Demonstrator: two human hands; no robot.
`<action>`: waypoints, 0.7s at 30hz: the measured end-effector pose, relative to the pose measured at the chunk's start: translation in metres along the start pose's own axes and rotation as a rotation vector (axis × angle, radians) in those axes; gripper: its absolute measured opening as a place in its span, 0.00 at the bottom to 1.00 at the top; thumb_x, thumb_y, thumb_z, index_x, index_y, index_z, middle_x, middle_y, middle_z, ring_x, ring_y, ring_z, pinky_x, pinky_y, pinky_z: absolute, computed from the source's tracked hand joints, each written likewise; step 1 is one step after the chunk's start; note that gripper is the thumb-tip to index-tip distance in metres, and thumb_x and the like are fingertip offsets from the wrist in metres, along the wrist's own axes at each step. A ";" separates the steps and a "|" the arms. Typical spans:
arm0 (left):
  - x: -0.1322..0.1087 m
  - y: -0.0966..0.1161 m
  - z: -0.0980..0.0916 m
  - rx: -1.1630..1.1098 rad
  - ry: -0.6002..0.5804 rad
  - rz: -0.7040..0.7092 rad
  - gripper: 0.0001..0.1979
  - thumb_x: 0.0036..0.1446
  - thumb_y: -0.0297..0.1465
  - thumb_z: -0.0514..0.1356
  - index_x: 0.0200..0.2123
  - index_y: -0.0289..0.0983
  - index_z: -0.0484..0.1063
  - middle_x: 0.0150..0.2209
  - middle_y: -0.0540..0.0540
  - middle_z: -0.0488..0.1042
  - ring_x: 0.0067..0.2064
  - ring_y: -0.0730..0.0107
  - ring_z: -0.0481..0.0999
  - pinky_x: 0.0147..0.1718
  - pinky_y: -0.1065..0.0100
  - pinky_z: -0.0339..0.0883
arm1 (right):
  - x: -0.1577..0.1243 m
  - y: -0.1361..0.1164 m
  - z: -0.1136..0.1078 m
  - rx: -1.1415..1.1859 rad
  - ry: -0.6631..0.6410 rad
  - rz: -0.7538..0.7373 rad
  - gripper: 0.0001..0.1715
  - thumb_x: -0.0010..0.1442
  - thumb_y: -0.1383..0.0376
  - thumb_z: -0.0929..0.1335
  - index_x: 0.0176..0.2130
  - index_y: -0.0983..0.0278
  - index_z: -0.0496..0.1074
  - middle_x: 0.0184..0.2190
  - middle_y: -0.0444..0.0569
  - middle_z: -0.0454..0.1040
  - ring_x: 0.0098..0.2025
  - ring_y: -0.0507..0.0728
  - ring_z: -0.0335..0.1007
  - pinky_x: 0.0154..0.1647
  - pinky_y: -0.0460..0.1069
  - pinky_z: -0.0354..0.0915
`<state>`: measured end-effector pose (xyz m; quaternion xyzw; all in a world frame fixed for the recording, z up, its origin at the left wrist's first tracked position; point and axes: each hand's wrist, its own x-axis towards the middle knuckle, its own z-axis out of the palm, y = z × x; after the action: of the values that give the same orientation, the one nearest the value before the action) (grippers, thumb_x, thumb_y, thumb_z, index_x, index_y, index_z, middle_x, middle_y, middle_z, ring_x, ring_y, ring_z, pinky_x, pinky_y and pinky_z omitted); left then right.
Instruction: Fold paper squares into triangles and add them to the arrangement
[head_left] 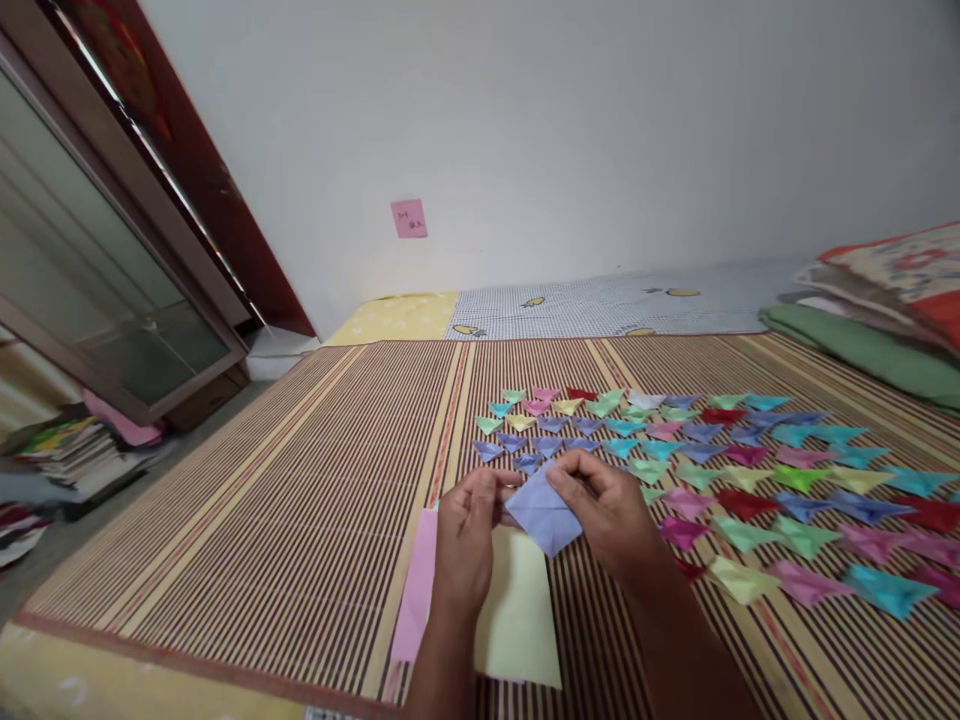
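Note:
Both my hands hold a folded lavender paper piece [541,513] just above the striped bamboo mat [300,500]. My left hand [466,533] pinches its left edge with closed fingers. My right hand [609,510] grips its upper right side, thumb and fingers pressed on the fold. Under my hands lie a pale yellow paper sheet [517,620] and a pink paper sheet [416,590]. Beyond and to the right, several small folded paper triangles [720,470] in blue, green, pink, red and teal are laid out in rows on the mat.
A white wall with a pink sticky note [409,218] is ahead. A glass-fronted cabinet [97,250] and stacked books [67,450] stand at the left. Folded bedding and a patterned pillow [892,290] lie at the right. A checked sheet [615,300] lies behind the mat.

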<state>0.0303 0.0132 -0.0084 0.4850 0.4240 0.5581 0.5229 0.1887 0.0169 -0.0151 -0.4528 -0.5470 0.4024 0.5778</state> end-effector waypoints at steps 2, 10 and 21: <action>0.001 0.003 -0.002 0.001 -0.050 -0.043 0.25 0.54 0.52 0.67 0.35 0.33 0.80 0.27 0.47 0.75 0.29 0.70 0.71 0.30 0.70 0.64 | -0.001 -0.001 0.000 -0.021 -0.030 -0.012 0.16 0.63 0.55 0.70 0.28 0.63 0.70 0.22 0.41 0.66 0.25 0.52 0.58 0.25 0.46 0.55; -0.001 0.000 0.001 0.030 -0.202 -0.099 0.17 0.50 0.39 0.72 0.23 0.34 0.72 0.22 0.52 0.67 0.26 0.74 0.63 0.27 0.71 0.57 | -0.002 -0.009 0.003 -0.024 -0.183 0.021 0.14 0.63 0.57 0.70 0.31 0.63 0.72 0.25 0.42 0.69 0.28 0.52 0.63 0.29 0.47 0.59; 0.004 -0.008 -0.007 -0.012 0.023 0.076 0.14 0.53 0.37 0.72 0.25 0.35 0.75 0.24 0.52 0.70 0.28 0.74 0.66 0.30 0.72 0.62 | -0.004 -0.003 0.018 0.031 -0.118 0.060 0.14 0.63 0.55 0.70 0.33 0.63 0.73 0.25 0.42 0.70 0.28 0.53 0.65 0.29 0.47 0.62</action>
<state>0.0250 0.0186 -0.0165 0.4914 0.4079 0.5857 0.4992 0.1707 0.0137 -0.0132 -0.4354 -0.5602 0.4537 0.5392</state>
